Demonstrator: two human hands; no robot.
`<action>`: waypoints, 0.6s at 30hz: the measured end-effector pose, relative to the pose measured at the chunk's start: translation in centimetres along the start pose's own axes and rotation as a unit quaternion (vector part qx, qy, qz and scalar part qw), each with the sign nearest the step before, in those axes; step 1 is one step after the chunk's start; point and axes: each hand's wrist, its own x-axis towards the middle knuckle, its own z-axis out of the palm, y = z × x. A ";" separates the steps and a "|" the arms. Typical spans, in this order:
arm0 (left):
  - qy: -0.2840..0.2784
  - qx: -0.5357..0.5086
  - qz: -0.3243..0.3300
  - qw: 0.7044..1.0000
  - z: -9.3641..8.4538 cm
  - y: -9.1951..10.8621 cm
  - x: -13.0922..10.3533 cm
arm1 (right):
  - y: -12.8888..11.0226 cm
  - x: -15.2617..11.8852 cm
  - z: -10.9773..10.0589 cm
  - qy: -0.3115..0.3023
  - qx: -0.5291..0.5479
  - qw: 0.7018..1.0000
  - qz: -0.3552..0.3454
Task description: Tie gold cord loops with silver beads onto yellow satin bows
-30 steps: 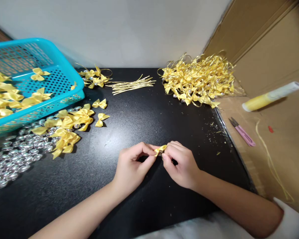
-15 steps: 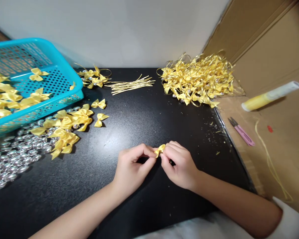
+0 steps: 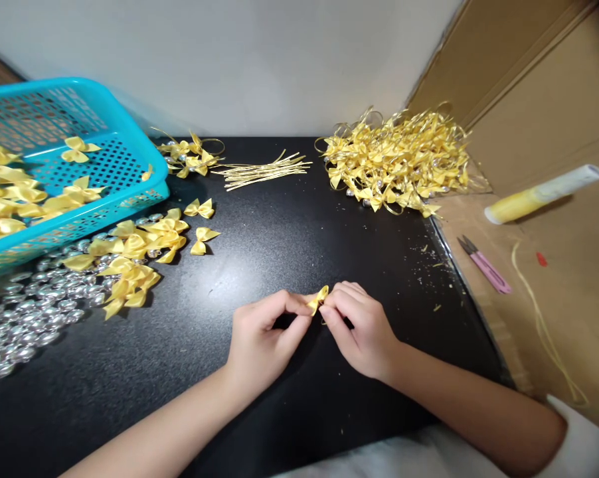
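A small yellow ribbon bow point(image 3: 318, 302) is held just over the black table, low in the middle of the view. My left hand point(image 3: 267, 328) pinches its left side between thumb and forefinger. On the other side, my right hand point(image 3: 356, 325) has its thumb and forefinger pressed together at the bow's right edge, the other fingers curled in. A thin gold bit shows below the right fingertips; its full shape is hidden. The middle of the bow is partly covered by the fingers.
At left stand a blue basket point(image 3: 130, 136) of yellow bows, a heap of silver beads point(image 3: 35, 309) and loose bows point(image 3: 130, 282). Gold cords point(image 3: 264, 170) lie at the back, beside a pile of finished-looking bows with loops point(image 3: 399, 162). Pink snips point(image 3: 486, 265) and a tube point(image 3: 543, 192) rest on cardboard at right.
The right thumb and forefinger have shifted slightly on the bow's right side, and the bow has tilted a little. A thin gold bit now shows beneath the right fingertips. My left hand keeps its pinch.
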 end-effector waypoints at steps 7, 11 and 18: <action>0.000 0.033 0.067 0.997 -0.2 0.0 0.0 | 0.0 0.1 -0.1 0.016 0.033 0.998 0.042; -0.018 0.043 0.100 0.994 -0.2 -0.3 0.0 | 0.2 0.0 -0.2 0.022 0.023 0.998 0.050; -0.035 0.051 0.123 0.990 0.0 -0.3 0.0 | 0.2 0.1 -0.2 0.025 0.041 0.996 0.077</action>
